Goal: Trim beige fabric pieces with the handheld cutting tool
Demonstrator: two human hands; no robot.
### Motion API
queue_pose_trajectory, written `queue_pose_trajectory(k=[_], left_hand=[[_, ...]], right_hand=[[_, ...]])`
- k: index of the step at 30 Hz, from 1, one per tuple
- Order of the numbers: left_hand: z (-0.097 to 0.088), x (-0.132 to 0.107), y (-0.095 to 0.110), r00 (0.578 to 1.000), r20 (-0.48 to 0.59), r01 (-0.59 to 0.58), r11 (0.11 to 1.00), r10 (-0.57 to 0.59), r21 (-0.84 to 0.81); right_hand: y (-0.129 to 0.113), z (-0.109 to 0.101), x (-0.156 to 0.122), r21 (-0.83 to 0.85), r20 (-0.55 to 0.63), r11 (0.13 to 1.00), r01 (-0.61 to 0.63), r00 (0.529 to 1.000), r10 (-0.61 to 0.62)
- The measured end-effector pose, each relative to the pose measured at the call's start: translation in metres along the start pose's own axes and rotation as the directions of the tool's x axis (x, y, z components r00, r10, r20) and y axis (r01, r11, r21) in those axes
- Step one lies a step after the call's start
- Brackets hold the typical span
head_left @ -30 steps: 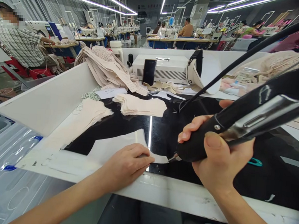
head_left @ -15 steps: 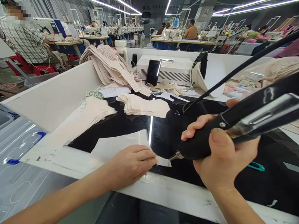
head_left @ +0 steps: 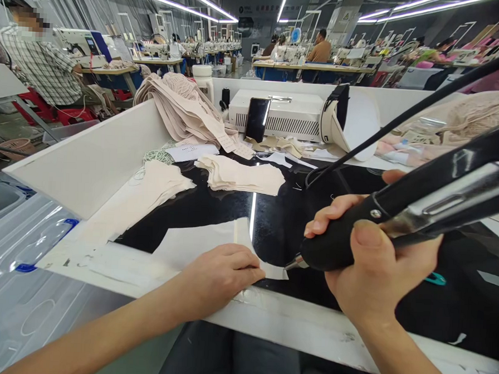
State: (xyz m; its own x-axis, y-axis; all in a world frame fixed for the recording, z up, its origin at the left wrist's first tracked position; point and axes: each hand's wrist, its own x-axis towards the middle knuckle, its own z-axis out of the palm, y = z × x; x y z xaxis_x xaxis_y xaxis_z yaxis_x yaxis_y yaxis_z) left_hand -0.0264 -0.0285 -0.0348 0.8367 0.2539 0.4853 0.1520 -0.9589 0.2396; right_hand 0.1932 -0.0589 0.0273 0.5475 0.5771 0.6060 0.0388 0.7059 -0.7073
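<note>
My right hand (head_left: 379, 266) is wrapped around a thick black corded hand tool (head_left: 334, 244) with a metal lever along its side. The tool's narrow metal tip touches the right end of a white fabric piece (head_left: 200, 241) near the table's front edge. A cream strip (head_left: 242, 231) lies across that piece. My left hand (head_left: 223, 275) is closed, thumb and fingers pressed together on the fabric close to its narrow right end. Part of the piece is hidden under this hand.
Stacked cream fabric pieces (head_left: 242, 175) and another cream pile (head_left: 162, 177) lie beyond my left hand. A white vented box (head_left: 294, 122) stands behind with a phone (head_left: 257, 119) against it. A teal clip-like object (head_left: 436, 279) lies right. The tool's black cord (head_left: 386, 133) arches over the table.
The tool and my right hand have shifted slightly right in the view. My left hand keeps its place on the fabric, and the tip stays at the fabric's right end.
</note>
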Motion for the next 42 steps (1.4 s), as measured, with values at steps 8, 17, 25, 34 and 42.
queue_pose_trajectory(k=[8,17,25,34,42], left_hand=[[-0.003,-0.002,0.004,0.997,0.021,0.071,0.997,-0.070,-0.036],[0.002,-0.008,0.004,0.999,0.024,0.031,0.999,-0.031,0.011],[0.005,-0.005,0.006,1.000,0.019,0.009,1.000,-0.010,0.029],[0.005,-0.004,0.007,1.000,0.011,0.000,0.999,-0.001,0.033],[0.005,-0.004,0.008,1.000,0.002,0.005,0.999,-0.005,0.050]], right_hand=[[-0.001,-0.003,-0.002,-0.040,-0.004,0.999,0.008,1.000,-0.008],[-0.002,0.016,-0.002,0.055,-0.029,0.998,0.003,1.000,-0.001],[0.009,0.022,-0.009,0.048,0.041,0.999,-0.017,0.999,0.015],[0.006,0.022,-0.012,0.011,0.060,0.999,-0.031,0.998,0.031],[0.000,0.013,-0.004,0.064,-0.006,0.998,-0.019,1.000,0.019]])
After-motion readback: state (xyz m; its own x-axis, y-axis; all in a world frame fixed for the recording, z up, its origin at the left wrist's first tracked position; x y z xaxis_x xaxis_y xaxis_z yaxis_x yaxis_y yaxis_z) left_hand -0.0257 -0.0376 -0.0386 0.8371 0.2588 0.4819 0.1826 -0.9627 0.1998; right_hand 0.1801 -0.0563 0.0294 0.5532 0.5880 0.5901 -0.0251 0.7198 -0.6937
